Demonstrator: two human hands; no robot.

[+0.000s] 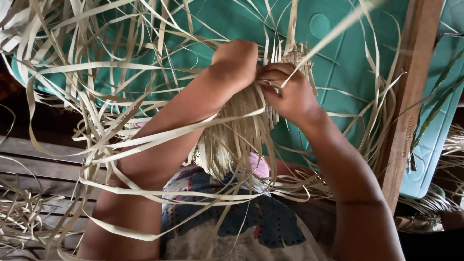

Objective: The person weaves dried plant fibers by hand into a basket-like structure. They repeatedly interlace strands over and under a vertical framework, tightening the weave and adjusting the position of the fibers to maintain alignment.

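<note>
- The woven piece sits in the middle of the scene, held up between both hands, above the person's lap.
- The left hand is closed in a fist on the upper left part of the woven piece; its fingers are curled tight around the strips there.
- The right hand touches the woven piece from the right side. Its fingers are pinched together on one pale strip.
- This pinched strip runs long and straight from the fingers up to the far right, so its long axis is diagonal. The right hand is the nearer one to it; the left hand does not hold it.
- The two hands are just beside each other, almost touching, at the far edge of the woven piece.
- Many loose strips hang and curl from the woven piece to the left and toward the near side, and they cross over the left forearm.
- Behind the hands lies a green plastic sheet. A wooden post stands on the right, near the right hand, so the room is narrower there.
- On the left, wooden planks lie under the strips.
</note>
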